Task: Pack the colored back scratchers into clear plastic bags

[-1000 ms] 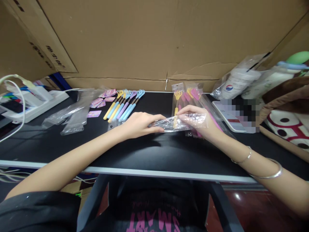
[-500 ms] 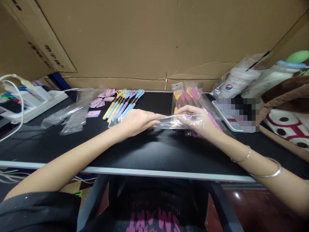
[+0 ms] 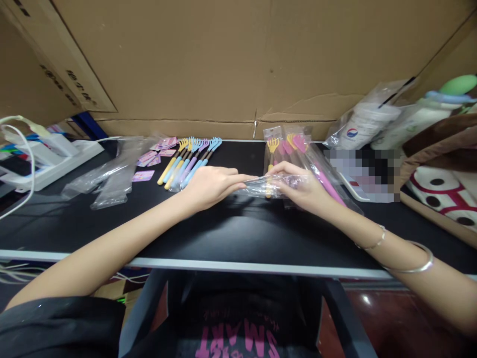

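Note:
A clear plastic bag (image 3: 259, 188) is stretched level between my two hands above the black table. My left hand (image 3: 213, 187) has its fingers pressed together on the bag's left part. On the other side my right hand (image 3: 303, 186) grips the bag with bent fingers, and some of the film lies across them. Behind my left hand lies a row of back scratchers (image 3: 175, 169) with claw heads and yellow, blue and purple handles. Beyond my right hand, bagged back scratchers (image 3: 329, 188) lie in clear sleeves, some pink, some yellow. My hands partly cover both groups.
Empty plastic sleeves (image 3: 115, 184) and small pink-purple cards (image 3: 143, 175) lie at left, near a white power strip (image 3: 85, 153) with cables. At right are a blurred-out flat device (image 3: 357, 186), a bagged cup (image 3: 367, 124), a bottle (image 3: 417, 119) and a brown-handled bag (image 3: 447, 194). Cardboard (image 3: 186, 64) walls the back.
Both hands stay nearly in place, still on the plastic bag. The film between them looks more gathered, and my right fingers have shifted slightly left. The view has moved a little.

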A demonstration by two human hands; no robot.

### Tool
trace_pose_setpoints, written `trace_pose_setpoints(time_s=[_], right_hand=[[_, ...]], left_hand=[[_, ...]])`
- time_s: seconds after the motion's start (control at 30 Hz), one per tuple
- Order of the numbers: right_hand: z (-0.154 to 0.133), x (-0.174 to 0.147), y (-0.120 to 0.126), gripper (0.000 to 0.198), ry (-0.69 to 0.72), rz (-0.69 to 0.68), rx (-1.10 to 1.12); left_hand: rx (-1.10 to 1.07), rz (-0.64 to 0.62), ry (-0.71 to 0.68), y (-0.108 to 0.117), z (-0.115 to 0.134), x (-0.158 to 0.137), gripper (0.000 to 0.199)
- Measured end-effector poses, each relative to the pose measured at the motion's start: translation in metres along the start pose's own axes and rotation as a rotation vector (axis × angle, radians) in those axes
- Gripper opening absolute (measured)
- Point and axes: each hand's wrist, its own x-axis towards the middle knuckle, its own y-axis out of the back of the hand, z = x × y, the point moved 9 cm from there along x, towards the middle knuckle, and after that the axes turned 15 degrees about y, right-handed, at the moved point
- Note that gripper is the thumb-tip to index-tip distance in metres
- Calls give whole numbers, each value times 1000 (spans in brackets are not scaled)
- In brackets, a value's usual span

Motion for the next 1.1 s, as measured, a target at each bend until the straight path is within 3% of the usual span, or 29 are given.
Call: trace_pose_setpoints(time_s=[0.17,0.3,0.6,1.1], right_hand=[[-8,1,0,16,20,-42,-37],[-7,-1,-2,22,-38,-46,43],[3,-10,-24,34,-104,-191,273],[1,-11,-27,19,-104,-254,240]], left_hand=[[-5,83,-46,4,4,-3,48],[-34,146,-64,9,6,-4,49],[53,270,-190,15,17,-10,52],[101,376,-248,16,21,-14,38]])
